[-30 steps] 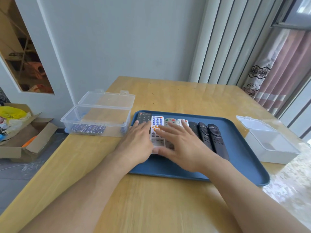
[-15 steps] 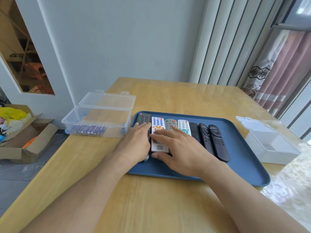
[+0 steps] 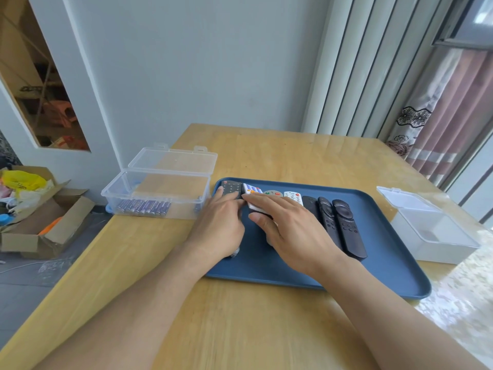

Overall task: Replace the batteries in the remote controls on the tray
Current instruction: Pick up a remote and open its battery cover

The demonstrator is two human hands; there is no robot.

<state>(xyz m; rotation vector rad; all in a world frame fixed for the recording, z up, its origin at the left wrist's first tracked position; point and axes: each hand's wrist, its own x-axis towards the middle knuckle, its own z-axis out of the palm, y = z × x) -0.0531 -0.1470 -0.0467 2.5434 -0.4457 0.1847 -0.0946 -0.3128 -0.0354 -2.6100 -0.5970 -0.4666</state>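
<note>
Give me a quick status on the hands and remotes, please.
Right hand pinching white remote, lifting its near end. Left hand resting on black remote. Batteries untouched in clear box. Nothing in the way.

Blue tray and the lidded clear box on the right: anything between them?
Head view: only bare wooden table separates the blue tray from the clear box.

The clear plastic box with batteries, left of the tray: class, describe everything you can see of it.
The clear plastic box is see-through and rectangular, with its hinged lid open and laid back; two clasp tabs show on the lid's far edge. It stands on the wooden table just left of the blue tray. A row of purple batteries lies along its near wall. Neither hand touches it.
</note>
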